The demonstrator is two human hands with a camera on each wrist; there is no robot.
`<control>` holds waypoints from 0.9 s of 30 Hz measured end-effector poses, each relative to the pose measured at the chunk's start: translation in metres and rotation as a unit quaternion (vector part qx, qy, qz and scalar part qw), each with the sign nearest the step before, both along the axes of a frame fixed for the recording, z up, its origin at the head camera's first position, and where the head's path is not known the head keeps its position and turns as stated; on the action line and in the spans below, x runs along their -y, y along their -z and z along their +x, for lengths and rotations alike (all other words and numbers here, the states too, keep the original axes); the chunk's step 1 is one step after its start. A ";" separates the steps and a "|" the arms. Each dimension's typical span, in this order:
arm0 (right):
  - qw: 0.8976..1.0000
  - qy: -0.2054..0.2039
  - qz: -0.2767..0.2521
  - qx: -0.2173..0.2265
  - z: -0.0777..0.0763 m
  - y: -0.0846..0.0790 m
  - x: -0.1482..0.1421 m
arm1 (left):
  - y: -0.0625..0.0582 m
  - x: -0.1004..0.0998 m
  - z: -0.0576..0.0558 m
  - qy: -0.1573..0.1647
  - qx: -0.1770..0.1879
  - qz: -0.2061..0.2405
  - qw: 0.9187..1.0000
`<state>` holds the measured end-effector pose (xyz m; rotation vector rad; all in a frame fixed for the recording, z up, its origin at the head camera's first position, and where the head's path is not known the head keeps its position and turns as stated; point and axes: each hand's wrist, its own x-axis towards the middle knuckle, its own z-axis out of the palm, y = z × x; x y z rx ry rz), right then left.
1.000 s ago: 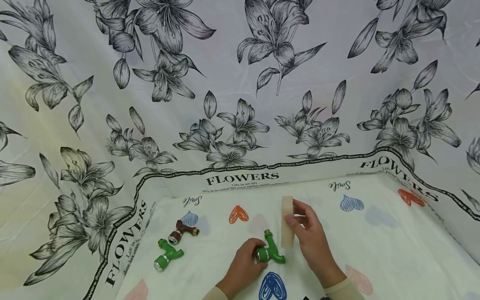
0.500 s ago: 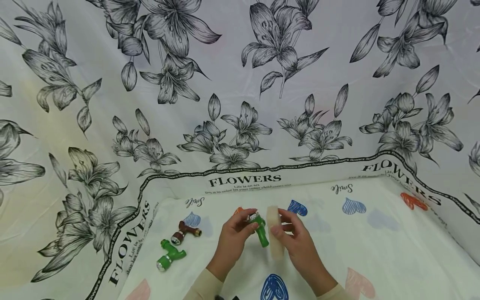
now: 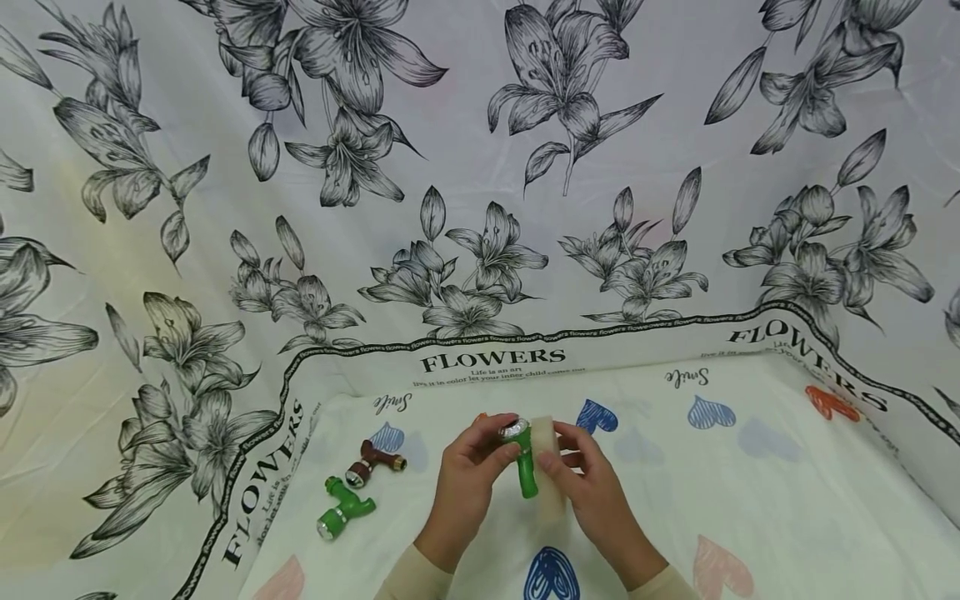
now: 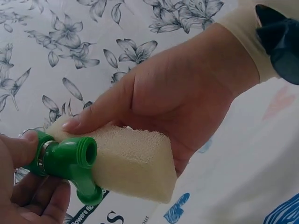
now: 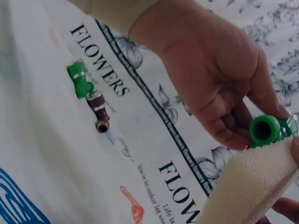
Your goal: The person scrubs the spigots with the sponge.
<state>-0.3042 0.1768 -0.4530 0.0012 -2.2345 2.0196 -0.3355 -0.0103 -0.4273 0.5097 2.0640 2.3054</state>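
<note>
My left hand [image 3: 467, 475] pinches a green faucet [image 3: 527, 467] by its silver-capped handle end, with the spout hanging down. In the left wrist view the faucet's threaded inlet [image 4: 87, 152] faces the camera. A cream-coloured sponge block [image 3: 550, 479] is gripped between the thumb and fingers of my right hand [image 3: 592, 483]. The sponge lies right against the faucet's side, as the right wrist view of the sponge [image 5: 254, 182] also shows. Both things are held up over the cloth.
Another green faucet [image 3: 343, 508] lies on the white heart-printed cloth [image 3: 810, 500] to the left. Close behind it is a dark red faucet [image 3: 375, 463] with a brass inlet. A flower-printed curtain [image 3: 465, 250] rises behind and around the surface.
My left hand has lifted the green faucet off the cloth and turned it spout down. My right hand has brought the sponge leftward, up against the faucet.
</note>
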 end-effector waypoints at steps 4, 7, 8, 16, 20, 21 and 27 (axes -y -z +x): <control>1.000 0.007 0.004 -0.008 -0.004 0.006 -0.005 | 0.000 -0.001 0.002 0.008 -0.006 -0.002 1.000; 1.000 0.010 0.004 -0.012 -0.004 0.007 -0.006 | -0.001 -0.002 0.002 0.004 -0.008 -0.001 1.000; 1.000 0.008 0.004 -0.011 -0.003 0.006 -0.005 | 0.000 -0.002 0.002 0.001 -0.008 0.000 1.000; 0.999 -0.033 -0.002 -0.038 0.008 -0.002 0.002 | 0.004 0.000 -0.003 -0.044 -0.005 -0.012 0.999; 0.996 -0.054 0.000 -0.067 0.011 -0.003 0.001 | 0.006 0.000 -0.005 -0.059 0.001 -0.007 0.998; 0.996 -0.059 0.000 -0.072 0.012 -0.003 0.000 | 0.006 0.000 -0.005 -0.061 0.003 -0.006 0.998; 0.993 -0.074 -0.004 -0.091 0.012 -0.005 -0.002 | 0.007 -0.001 -0.006 -0.059 0.012 -0.001 0.998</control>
